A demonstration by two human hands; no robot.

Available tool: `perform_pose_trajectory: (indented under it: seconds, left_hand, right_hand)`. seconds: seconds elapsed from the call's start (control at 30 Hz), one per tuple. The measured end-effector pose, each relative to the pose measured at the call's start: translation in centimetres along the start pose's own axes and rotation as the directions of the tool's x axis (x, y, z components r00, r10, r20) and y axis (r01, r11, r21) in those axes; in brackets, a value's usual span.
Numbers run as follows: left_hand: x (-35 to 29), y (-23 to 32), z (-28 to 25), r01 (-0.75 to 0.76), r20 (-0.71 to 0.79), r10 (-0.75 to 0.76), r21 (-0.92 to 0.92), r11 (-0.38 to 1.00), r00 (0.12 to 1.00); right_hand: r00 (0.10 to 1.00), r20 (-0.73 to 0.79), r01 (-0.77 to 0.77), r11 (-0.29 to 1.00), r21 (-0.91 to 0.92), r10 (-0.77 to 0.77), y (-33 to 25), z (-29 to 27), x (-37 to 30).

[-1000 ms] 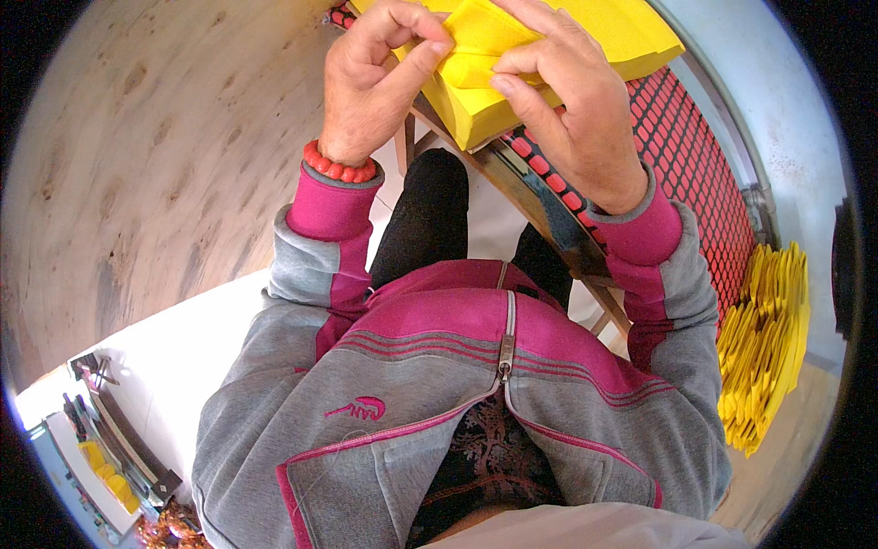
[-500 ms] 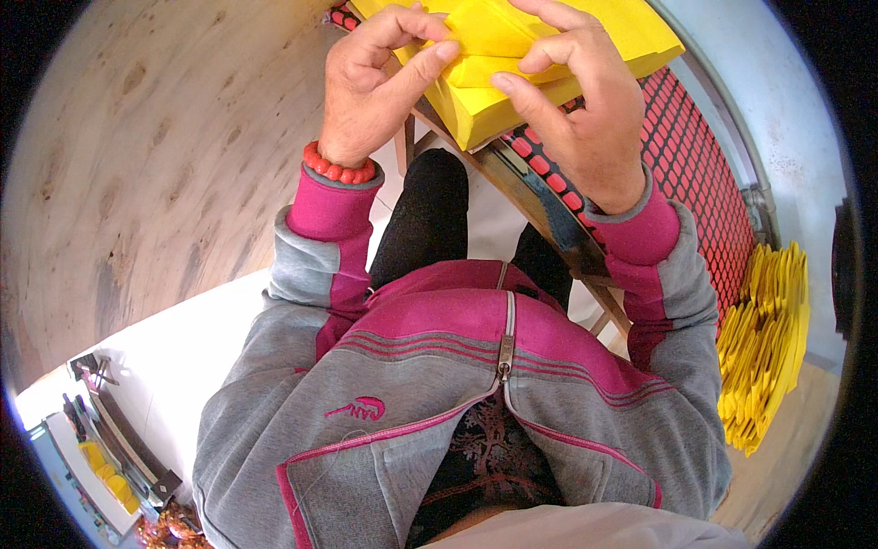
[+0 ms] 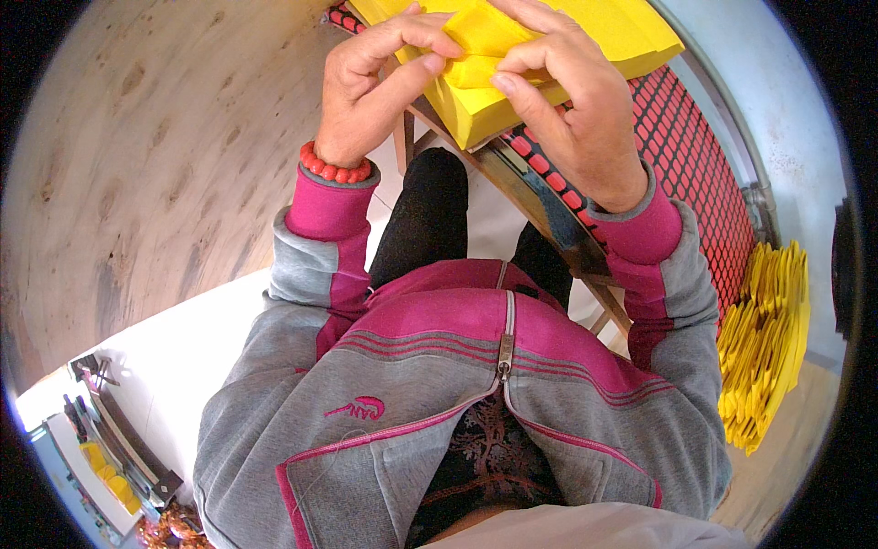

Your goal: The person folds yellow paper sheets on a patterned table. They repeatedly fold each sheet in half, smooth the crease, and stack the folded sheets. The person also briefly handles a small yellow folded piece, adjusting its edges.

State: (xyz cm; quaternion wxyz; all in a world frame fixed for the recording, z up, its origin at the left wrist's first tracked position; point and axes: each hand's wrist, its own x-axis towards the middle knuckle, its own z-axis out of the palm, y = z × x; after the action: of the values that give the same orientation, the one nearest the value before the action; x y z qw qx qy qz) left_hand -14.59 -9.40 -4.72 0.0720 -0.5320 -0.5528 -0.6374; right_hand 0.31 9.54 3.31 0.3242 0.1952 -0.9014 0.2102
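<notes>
A small folded piece of thin yellow cloth-like material (image 3: 483,38) is between my two hands at the top of the view. It lies over a stack of yellow cloth-like sheets (image 3: 494,119) on a table. My left hand (image 3: 370,87), with a red bead bracelet (image 3: 334,165) at its wrist, pinches the piece's left edge between thumb and fingers. My right hand (image 3: 585,105) has its thumb and forefinger closed at the lower right edge, with other fingers over the far side. The piece's far end is cut off by the frame's top.
A red-and-black patterned covering (image 3: 681,137) lies on the table right of the stack. Many folded yellow pieces (image 3: 759,357) stand packed at the right. A large wooden board (image 3: 165,156) fills the left. My legs (image 3: 425,206) are by the table's wooden frame (image 3: 549,215).
My right forefinger has closed toward the thumb at the piece's lower edge, and that hand has shifted slightly left. My left thumb has slid slightly left and nearer me.
</notes>
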Motion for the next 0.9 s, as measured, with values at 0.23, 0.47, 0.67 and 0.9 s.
perform_pose_trajectory:
  seconds: [0.23,0.47,0.67,0.9]
  left_hand:
    - [0.0,0.5,0.0,-0.017,0.033,0.015,0.045,0.999,0.999]
    - [-0.4,0.2,0.7,0.149,-0.099,-0.158,-0.091,0.985,0.982]
    - [-0.2,0.1,1.6,0.137,-0.191,-0.169,-0.171,0.976,0.967]
    - [-0.3,0.0,0.7,0.124,-0.119,-0.136,-0.105,0.987,0.983]
  right_hand:
    - [1.000,-0.026,-0.012,1.000,0.028,0.012,0.0,0.1,0.0]
    - [0.992,-0.125,-0.021,0.997,0.070,0.030,-0.4,0.1,0.0]
    - [0.985,-0.113,0.126,0.991,-0.032,-0.129,0.0,0.1,0.2]
    - [0.997,-0.038,0.067,0.998,-0.023,-0.067,0.2,0.2,0.0]
